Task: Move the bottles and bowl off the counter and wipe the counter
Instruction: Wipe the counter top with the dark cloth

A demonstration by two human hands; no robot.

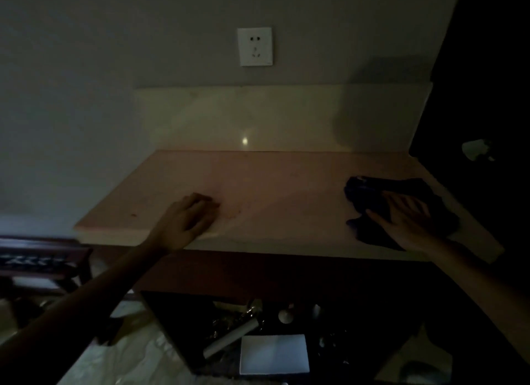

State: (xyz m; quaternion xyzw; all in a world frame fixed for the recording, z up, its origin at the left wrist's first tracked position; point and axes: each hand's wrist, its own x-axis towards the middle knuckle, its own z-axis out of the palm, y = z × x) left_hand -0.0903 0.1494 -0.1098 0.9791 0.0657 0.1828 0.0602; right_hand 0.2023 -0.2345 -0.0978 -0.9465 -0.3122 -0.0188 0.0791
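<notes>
While the room lies dim, we see the pale grey wall (86,98) filling the upper view, and below it the wide pinkish-beige stone counter (272,184) with its cream upright backsplash (258,115). No bottles or bowl stand on the counter's surface. Under the counter's front edge sits a dark low shelf (177,321) holding small items too dim to name, among them a white flat rectangular box (274,353) and a pale tube (232,338). At the left edge stands a dark wooden piece of furniture (43,258).

On the counter's right part lies our dark blue crumpled cloth (370,195), near the right end. Our right hand (407,221) presses flat on top of it, fingers spread and open, not closed around it. Our left hand (192,218) rests on the counter near the front edge, well apart from the cloth, fingers loosely curled and holding nothing.

A white square wall socket (254,46) sits above the backsplash.
</notes>
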